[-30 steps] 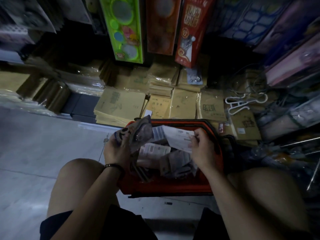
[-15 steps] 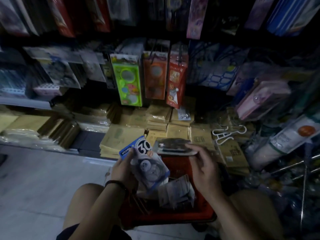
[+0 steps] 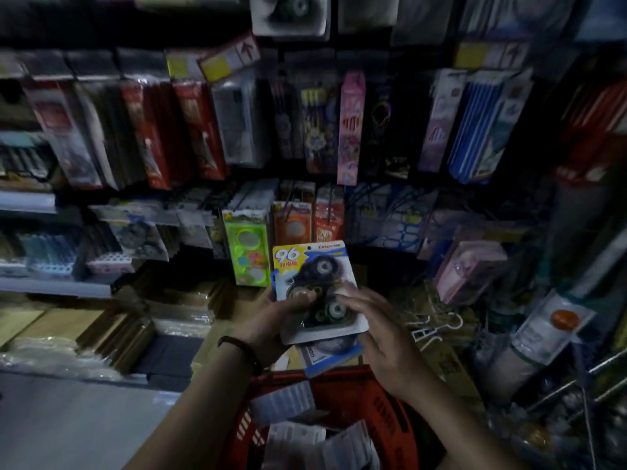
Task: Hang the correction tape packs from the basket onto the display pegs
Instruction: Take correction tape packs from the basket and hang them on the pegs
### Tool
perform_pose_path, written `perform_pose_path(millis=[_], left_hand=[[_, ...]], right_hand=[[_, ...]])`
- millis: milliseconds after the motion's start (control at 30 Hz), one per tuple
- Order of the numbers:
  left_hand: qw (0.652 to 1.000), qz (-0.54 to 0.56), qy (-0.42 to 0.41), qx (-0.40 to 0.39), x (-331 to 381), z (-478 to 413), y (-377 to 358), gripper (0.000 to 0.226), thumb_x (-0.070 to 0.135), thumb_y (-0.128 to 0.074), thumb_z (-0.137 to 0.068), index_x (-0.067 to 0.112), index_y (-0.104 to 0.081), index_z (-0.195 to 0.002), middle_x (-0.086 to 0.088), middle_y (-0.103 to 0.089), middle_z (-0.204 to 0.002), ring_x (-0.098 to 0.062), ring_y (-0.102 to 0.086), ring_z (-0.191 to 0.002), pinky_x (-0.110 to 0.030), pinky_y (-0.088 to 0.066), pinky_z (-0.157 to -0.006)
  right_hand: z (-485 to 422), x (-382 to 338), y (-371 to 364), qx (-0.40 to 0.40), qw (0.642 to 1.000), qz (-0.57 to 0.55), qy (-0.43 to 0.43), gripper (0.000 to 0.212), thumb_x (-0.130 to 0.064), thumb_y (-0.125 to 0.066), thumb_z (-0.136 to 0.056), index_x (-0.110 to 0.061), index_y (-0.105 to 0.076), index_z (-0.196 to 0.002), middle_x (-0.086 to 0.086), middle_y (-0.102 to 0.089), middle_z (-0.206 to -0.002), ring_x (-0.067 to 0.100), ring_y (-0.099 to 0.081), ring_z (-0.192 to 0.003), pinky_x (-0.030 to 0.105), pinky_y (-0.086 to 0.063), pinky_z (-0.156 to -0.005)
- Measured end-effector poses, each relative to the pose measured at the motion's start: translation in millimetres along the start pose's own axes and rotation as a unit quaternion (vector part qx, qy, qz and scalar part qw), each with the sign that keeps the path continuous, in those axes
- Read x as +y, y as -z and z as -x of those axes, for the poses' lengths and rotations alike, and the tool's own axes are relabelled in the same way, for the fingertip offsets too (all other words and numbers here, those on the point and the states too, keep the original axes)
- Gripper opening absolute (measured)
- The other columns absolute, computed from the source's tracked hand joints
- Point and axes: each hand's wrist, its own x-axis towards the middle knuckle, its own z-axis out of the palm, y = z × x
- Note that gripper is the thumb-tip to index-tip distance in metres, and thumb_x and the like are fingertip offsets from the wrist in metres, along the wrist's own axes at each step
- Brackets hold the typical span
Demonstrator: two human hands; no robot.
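Up from above the red basket (image 3: 385, 413) both hands have risen toward the display, and the pack that the right hand (image 3: 383, 337) carried flat now stands upright in front of the one in the left hand (image 3: 268, 322). The front correction tape pack (image 3: 314, 283), marked 96 on its blue card, is gripped by the left hand with its thumb across the blister, while the right hand curls its fingers (image 3: 344, 296) over the blister from the other side. A second pack (image 3: 334, 356) shows just beneath it, between the wrists. More packs (image 3: 288, 401) lie in the basket below the forearms. Such a pack looks light, with a stiff but bendable card and a slick plastic blister, so a pinch on the lower card edges should serve best, leaving the top edge free for a peg. No bare peg can be made out among the hanging goods (image 3: 351, 127) above the hands.
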Motion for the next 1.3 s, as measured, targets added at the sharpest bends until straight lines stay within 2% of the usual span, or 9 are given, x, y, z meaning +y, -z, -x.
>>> perform_pose_path(millis=[167, 267, 467, 533, 700, 967, 1167, 1233, 1300], left_hand=[[0.998, 0.004, -0.062, 0.026, 39, -4, -23, 0.034, 0.006, -0.069, -0.094, 0.007, -0.065, -0.128, -0.017, -0.076, -0.120, -0.032, -0.078, -0.098, -0.051, -0.063, -0.078], [0.993, 0.032, -0.104, 0.053, 58, -5, -37, 0.034, 0.012, -0.067, -0.098, 0.006, -0.065, -0.132, -0.017, -0.076, -0.120, -0.037, -0.075, -0.104, -0.050, -0.062, -0.075], [0.979, 0.072, -0.181, 0.059, 97, -2, -68, 0.041, 0.022, -0.069, -0.098, 0.007, -0.064, -0.136, -0.023, -0.073, -0.127, -0.047, -0.068, -0.117, -0.069, -0.051, -0.100], [0.975, 0.071, -0.203, 0.053, 110, -1, -76, 0.041, 0.022, -0.068, -0.100, 0.008, -0.063, -0.137, -0.023, -0.072, -0.129, -0.050, -0.067, -0.120, -0.073, -0.050, -0.099], [0.971, 0.066, -0.226, 0.031, 146, 4, -92, 0.036, 0.010, -0.064, -0.100, 0.002, -0.061, -0.135, -0.024, -0.073, -0.125, -0.039, -0.076, -0.103, -0.049, -0.065, -0.073], [0.953, -0.014, -0.299, 0.048, 226, 17, -78, 0.034, 0.009, -0.067, -0.097, 0.015, -0.063, -0.130, -0.013, -0.076, -0.123, -0.037, -0.076, -0.105, -0.067, -0.061, -0.078], [0.936, -0.049, -0.346, 0.033, 264, 24, -88, 0.042, 0.017, -0.076, -0.079, 0.019, -0.069, -0.120, -0.011, -0.079, -0.114, -0.032, -0.079, -0.098, -0.052, -0.065, -0.070], [0.935, -0.053, -0.350, 0.021, 270, 22, -98, 0.037, 0.013, -0.075, -0.081, 0.018, -0.069, -0.118, -0.012, -0.080, -0.110, -0.032, -0.080, -0.094, -0.051, -0.066, -0.068], [0.934, -0.055, -0.352, 0.009, 275, 16, -107, 0.033, 0.008, -0.073, -0.087, 0.015, -0.069, -0.118, -0.014, -0.080, -0.108, -0.033, -0.080, -0.091, -0.048, -0.066, -0.064]], right_hand=[[-34, -26, 27, 0.224, 0.972, -0.039, -0.055, 0.063, -0.007, -0.075, -0.094, -0.040, -0.053, -0.142, -0.008, -0.054, -0.143, 0.011, -0.057, -0.130, 0.033, -0.056, -0.097], [-54, -45, 45, 0.181, 0.983, 0.002, -0.031, 0.025, -0.030, -0.074, -0.089, -0.035, -0.068, -0.113, -0.020, -0.063, -0.120, 0.006, -0.063, -0.115, 0.032, -0.055, -0.093], [-82, -76, 48, 0.103, 0.984, 0.142, 0.008, 0.080, -0.055, -0.074, -0.081, -0.022, -0.052, -0.150, -0.020, -0.036, -0.150, -0.008, -0.035, -0.137, 0.008, -0.027, -0.113], [-97, -84, 50, 0.122, 0.981, 0.150, 0.000, 0.079, -0.061, -0.072, -0.078, -0.023, -0.054, -0.145, -0.018, -0.039, -0.144, -0.002, -0.043, -0.132, 0.011, -0.035, -0.109], [-135, -103, 69, 0.134, 0.976, 0.172, 0.009, 0.061, -0.063, -0.072, -0.078, -0.036, -0.058, -0.131, -0.020, -0.047, -0.122, 0.006, -0.059, -0.111, 0.033, -0.057, -0.087], [-189, -112, 127, 0.263, 0.904, 0.334, 0.030, 0.068, -0.068, -0.064, -0.075, -0.021, -0.070, -0.124, -0.006, -0.053, -0.121, 0.023, -0.054, -0.114, 0.039, -0.052, -0.091], [-221, -125, 159, 0.286, 0.916, 0.278, 0.043, 0.071, -0.059, -0.073, -0.081, -0.018, -0.060, -0.137, -0.008, -0.045, -0.120, 0.015, -0.053, -0.111, 0.029, -0.057, -0.087], [-226, -129, 176, 0.311, 0.912, 0.266, 0.038, 0.072, -0.050, -0.078, -0.085, -0.018, -0.056, -0.145, -0.005, -0.044, -0.121, 0.013, -0.053, -0.109, 0.011, -0.046, -0.083], [-229, -132, 198, 0.337, 0.899, 0.276, 0.038, 0.080, -0.044, -0.080, -0.087, -0.021, -0.046, -0.156, -0.004, -0.044, -0.121, 0.011, -0.049, -0.106, 0.013, -0.042, -0.079]])
